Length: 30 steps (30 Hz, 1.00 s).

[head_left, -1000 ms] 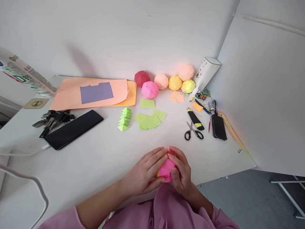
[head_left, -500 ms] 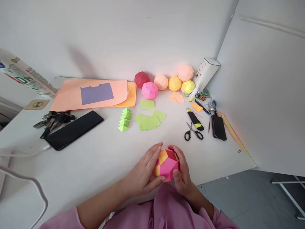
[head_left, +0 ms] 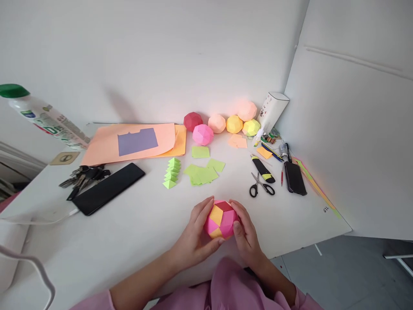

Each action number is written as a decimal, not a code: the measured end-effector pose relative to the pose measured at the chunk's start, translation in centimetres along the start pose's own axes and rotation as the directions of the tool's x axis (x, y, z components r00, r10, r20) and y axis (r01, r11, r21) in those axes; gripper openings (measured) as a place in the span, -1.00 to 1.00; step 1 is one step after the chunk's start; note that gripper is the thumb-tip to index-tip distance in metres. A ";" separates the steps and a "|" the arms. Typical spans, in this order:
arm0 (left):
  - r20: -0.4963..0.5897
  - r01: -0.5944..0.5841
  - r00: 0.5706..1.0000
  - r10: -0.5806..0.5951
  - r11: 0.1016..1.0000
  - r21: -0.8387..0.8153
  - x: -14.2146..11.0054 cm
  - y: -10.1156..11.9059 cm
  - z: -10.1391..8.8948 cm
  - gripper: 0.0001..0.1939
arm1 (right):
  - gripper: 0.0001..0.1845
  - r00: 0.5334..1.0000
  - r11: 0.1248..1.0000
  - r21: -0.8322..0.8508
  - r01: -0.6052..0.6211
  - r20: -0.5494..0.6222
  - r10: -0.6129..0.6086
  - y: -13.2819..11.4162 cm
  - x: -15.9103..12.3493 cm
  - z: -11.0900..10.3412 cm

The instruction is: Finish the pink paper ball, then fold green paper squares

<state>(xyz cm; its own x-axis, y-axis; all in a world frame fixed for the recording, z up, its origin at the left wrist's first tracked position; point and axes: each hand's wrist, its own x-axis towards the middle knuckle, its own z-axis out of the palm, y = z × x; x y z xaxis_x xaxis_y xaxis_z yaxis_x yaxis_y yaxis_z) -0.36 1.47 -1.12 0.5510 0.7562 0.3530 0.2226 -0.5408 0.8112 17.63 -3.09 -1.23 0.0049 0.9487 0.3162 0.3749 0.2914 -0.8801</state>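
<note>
A folded paper ball (head_left: 220, 220) with pink, orange and red facets sits between both my hands just above the near edge of the white table (head_left: 135, 224). My left hand (head_left: 193, 239) cups its left side, fingers curled round it. My right hand (head_left: 247, 232) wraps its right side, thumb on the front. Both hands grip the ball.
Several finished paper balls (head_left: 222, 122) line the back wall. Green folded pieces (head_left: 171, 173) and flat green squares (head_left: 203, 173) lie mid-table. Scissors (head_left: 261, 187), a cutter (head_left: 263, 168) and a dark phone (head_left: 294, 177) sit right. A black tablet (head_left: 108, 188), keys (head_left: 84, 175), orange sheets (head_left: 129, 141) and a bottle (head_left: 43, 116) sit left.
The ball has turned in my hands, so orange and red facets now face up where only pink showed. The view has tilted up a little.
</note>
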 end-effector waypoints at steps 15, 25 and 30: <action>0.017 0.017 1.000 -0.020 0.984 0.179 -0.3 -0.4 0.7 -0.04 | -0.12 0.942 0.997 -0.069 -0.046 0.329 0.066 -0.8 2.6 -0.2; 0.048 0.019 0.999 -0.023 0.997 0.081 -0.3 -0.7 0.3 0.07 | -0.21 0.939 1.000 -0.002 -0.008 0.343 0.008 -1.2 3.1 -0.5; 0.065 0.095 0.995 -0.082 0.963 -0.250 0.5 -0.9 -1.1 0.03 | -0.20 0.886 0.975 0.137 -0.176 0.454 0.096 -1.6 6.0 -2.0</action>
<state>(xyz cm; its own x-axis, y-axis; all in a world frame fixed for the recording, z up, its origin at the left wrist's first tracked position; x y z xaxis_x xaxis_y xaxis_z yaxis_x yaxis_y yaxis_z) -1.21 2.74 -1.16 0.5820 0.7723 0.2546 0.0656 -0.3567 0.9319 18.88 1.86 2.79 -0.3807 0.9240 0.0350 0.2375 0.1343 -0.9621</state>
